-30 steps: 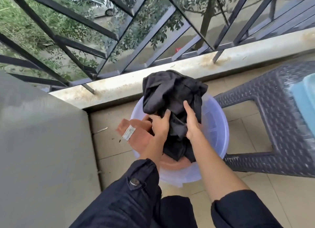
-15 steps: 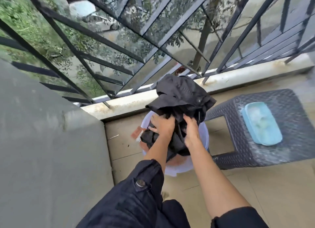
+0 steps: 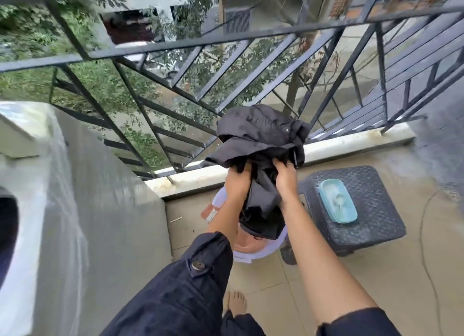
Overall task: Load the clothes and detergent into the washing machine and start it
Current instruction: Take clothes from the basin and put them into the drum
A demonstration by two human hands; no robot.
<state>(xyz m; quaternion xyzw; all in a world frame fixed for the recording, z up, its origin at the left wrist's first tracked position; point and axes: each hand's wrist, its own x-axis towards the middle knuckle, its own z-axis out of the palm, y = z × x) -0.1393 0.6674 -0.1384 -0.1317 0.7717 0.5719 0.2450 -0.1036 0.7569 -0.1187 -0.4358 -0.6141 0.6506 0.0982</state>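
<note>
A bundle of black clothes [image 3: 258, 139] hangs in the air above a pale lilac plastic basin [image 3: 253, 256] on the floor. My left hand [image 3: 237, 182] and my right hand [image 3: 285, 178] both grip the bundle from below, side by side. A reddish-brown garment [image 3: 247, 242] with a white label lies in the basin under the black cloth. The grey top-loading washing machine [image 3: 75, 222] stands at the left, its dark drum opening [image 3: 7, 235] at the frame's left edge. A teal detergent box [image 3: 337, 203] rests on a dark woven stool [image 3: 371, 185] to the right.
A black metal railing [image 3: 226, 67] on a low white curb [image 3: 351, 141] closes the balcony straight ahead. The floor is beige tile [image 3: 376, 273]. A thin cable [image 3: 424, 235] runs across the tiles at the right. My bare foot [image 3: 236, 303] shows below the basin.
Both hands have lifted the black bundle up out of the basin. The view has risen and pulled back, and the washing machine's top and opening have come into sight at the left.
</note>
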